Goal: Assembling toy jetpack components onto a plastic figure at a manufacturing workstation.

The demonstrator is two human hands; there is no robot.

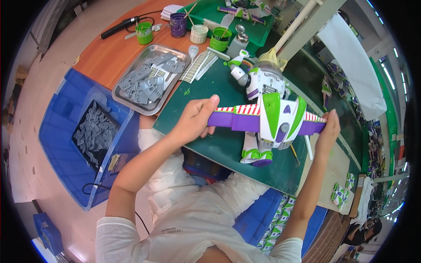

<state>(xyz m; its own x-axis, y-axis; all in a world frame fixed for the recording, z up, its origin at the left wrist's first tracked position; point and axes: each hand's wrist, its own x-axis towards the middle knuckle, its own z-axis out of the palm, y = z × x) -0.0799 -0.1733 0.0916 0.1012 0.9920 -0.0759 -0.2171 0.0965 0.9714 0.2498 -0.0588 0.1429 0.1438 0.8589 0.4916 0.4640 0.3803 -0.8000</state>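
Note:
A toy wing pack, white and green with purple wings striped red and white, is spread out in front of me. My left hand is closed on its left wing tip, thumb on top. At the right wing tip, my right hand grips the end with fingers partly hidden. Behind the pack is a white toy astronaut figure with a clear helmet and green and purple feet, over the green work mat. Whether pack and figure are joined, I cannot tell.
A metal tray of grey plastic parts sits left of the mat, above a blue bin. Paint cups, including a purple cup, and a pump bottle stand at the back. A thin brush lies at the right.

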